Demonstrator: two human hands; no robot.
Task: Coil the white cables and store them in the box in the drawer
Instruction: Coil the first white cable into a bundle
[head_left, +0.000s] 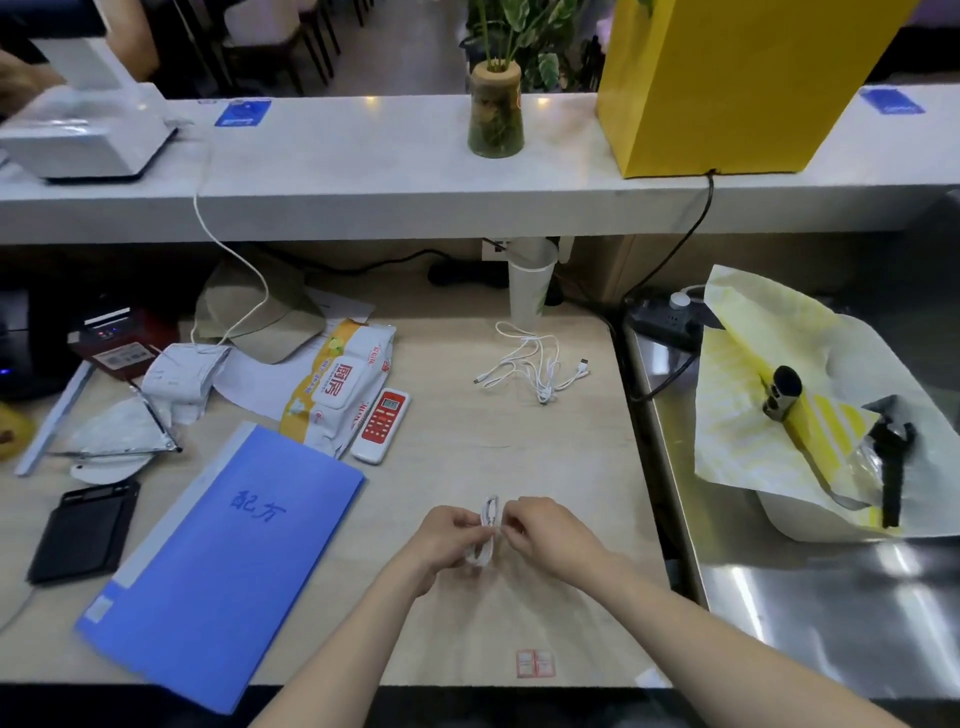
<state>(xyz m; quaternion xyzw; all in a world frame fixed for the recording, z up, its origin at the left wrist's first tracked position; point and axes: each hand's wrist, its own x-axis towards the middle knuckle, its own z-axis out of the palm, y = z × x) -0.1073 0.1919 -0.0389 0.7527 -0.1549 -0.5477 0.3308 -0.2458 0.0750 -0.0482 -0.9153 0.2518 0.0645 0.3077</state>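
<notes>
Both hands — left hand (451, 531), right hand (530, 525) — pinch one coiled white cable (487, 530); far loose cable (535, 364) remains uncoiled, nothing stored.

Under hands: matt pale wood-look desk (467, 457). Left of them: glossy blue plastic folder (223, 561). Right: shiny brushed-metal counter (810, 597), crinkled paper (748, 415).

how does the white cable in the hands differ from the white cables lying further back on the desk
The held cable is gathered into a tight coil; the loose cables sprawl in open loops. The held cable is pinched by the left hand and right hand; the loose cables lie untouched. Both are white.
</notes>
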